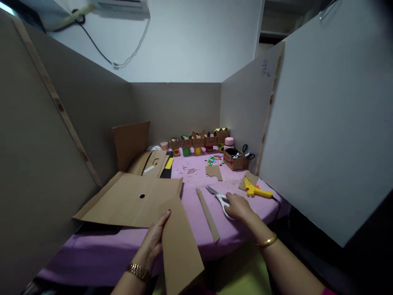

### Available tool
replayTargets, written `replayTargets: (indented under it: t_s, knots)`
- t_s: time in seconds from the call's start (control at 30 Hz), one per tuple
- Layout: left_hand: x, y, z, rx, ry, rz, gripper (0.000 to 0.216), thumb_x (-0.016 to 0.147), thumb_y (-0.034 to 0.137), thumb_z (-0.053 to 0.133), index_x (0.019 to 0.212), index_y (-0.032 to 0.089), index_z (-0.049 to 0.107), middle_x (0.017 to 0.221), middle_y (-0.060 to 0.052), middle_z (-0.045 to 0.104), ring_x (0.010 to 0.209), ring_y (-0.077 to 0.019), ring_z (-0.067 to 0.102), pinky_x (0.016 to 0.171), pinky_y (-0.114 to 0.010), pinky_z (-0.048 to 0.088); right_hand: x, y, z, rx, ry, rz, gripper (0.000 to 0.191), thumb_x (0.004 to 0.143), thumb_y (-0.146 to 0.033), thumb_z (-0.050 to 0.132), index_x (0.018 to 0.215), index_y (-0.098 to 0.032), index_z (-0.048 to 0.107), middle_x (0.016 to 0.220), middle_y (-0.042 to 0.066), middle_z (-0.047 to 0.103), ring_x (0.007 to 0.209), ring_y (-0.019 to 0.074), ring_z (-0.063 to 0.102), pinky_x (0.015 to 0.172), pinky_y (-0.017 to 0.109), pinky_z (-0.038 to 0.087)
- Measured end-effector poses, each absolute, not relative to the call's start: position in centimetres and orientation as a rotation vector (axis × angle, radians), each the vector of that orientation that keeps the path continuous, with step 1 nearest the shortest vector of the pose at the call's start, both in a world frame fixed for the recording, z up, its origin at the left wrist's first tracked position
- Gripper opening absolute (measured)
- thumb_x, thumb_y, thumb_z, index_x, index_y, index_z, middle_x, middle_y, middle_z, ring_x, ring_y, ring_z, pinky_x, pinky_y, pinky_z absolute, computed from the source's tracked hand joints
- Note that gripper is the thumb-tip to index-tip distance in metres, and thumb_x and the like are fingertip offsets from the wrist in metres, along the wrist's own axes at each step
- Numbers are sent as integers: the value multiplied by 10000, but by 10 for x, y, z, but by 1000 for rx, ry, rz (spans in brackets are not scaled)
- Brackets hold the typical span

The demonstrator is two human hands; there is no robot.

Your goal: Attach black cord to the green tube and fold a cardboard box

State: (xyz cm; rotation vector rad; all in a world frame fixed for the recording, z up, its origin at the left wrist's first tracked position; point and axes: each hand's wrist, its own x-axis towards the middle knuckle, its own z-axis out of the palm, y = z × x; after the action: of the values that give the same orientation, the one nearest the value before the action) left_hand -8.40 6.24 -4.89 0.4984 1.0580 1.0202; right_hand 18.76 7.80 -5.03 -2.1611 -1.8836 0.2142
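Cardboard [181,246] juts over the desk's [199,180] near edge, left hand [155,237] fingers clamped on it, while right hand [238,206] fingers wrap around scissors [216,194] near the right edge.

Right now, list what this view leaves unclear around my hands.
Head view only:
Scissors: handles under the right hand; grip hidden.
Cardboard piece held by the left hand: lower corner cut off by the bottom edge; fingers behind it hidden.
Small box: contents too small and dim.
Writing on the partition: too small to read.
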Motion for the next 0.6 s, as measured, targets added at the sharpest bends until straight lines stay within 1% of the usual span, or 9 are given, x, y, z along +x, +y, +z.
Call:
replayTargets:
  t_s: [0.07, 0.13, 0.2, 0.27, 0.33, 0.43, 0.47, 0.53, 0.6]
  knots:
    - [-84, 62, -50, 508, 1055, 1027, 122, 782, 220, 563, 841, 119, 598, 564, -97, 707, 468, -220, 659, 479, -327, 552, 183, 71, -46, -2161, -1899, 131, 276, 731, -196, 557, 995, -121, 580, 1036, 177, 607, 997, 291, 541, 774, 362, 396]
    - [-84, 62, -51, 514, 1053, 1031, 124, 780, 218, 565, 847, 119, 599, 559, -93, 706, 462, -217, 657, 471, -320, 550, 173, 62, -44, -2133, -1914, 79, 247, 789, -246, 498, 993, -134, 581, 1074, 181, 587, 1043, 295, 515, 788, 356, 386]
    - [-83, 62, -53, 519, 1051, 1034, 126, 777, 218, 569, 849, 120, 599, 554, -89, 704, 455, -220, 655, 462, -323, 549, 156, 54, -46, -2077, -1958, 96, 248, 832, -318, 441, 945, -164, 598, 997, 145, 626, 977, 274, 561, 760, 340, 400]
    - [-83, 62, -55, 525, 1046, 1042, 126, 774, 217, 572, 853, 123, 600, 558, -84, 705, 457, -221, 656, 462, -325, 550, 138, 47, -51, -2025, -2006, 160, 252, 810, -357, 473, 900, -168, 613, 899, 125, 659, 854, 270, 612, 703, 334, 418]
    - [-83, 60, -56, 529, 1039, 1054, 122, 773, 213, 574, 854, 126, 603, 571, -79, 708, 472, -213, 660, 476, -312, 553, 124, 43, -56, -1995, -2007, 212, 257, 779, -331, 513, 915, -134, 606, 904, 156, 659, 825, 295, 620, 688, 354, 421]
    - [-85, 58, -57, 528, 1029, 1072, 120, 763, 205, 588, 854, 129, 607, 583, -70, 711, 480, -201, 663, 481, -293, 553, 121, 43, -62, -1958, -1926, 291, 223, 794, -250, 476, 908, -98, 593, 906, 202, 651, 852, 315, 613, 703, 372, 412]
    - [-86, 57, -57, 526, 1025, 1073, 125, 757, 205, 596, 854, 127, 608, 586, -71, 712, 478, -202, 662, 477, -293, 552, 125, 43, -62, -1935, -1891, 328, 209, 808, -236, 452, 899, -106, 589, 882, 194, 656, 849, 305, 614, 703, 363, 412]
    - [-88, 56, -57, 518, 1014, 1069, 134, 752, 207, 603, 855, 122, 608, 587, -73, 712, 475, -204, 661, 473, -299, 553, 135, 41, -64, -1853, -1825, 429, 203, 838, -247, 406, 886, -142, 573, 810, 141, 669, 805, 259, 623, 684, 319, 418]
    - [-89, 54, -56, 503, 998, 1062, 127, 759, 208, 596, 851, 121, 609, 586, -71, 711, 475, -201, 661, 480, -299, 555, 146, 34, -67, -1736, -1771, 574, 228, 867, -292, 351, 863, -176, 548, 711, 68, 661, 695, 198, 626, 618, 261, 428]
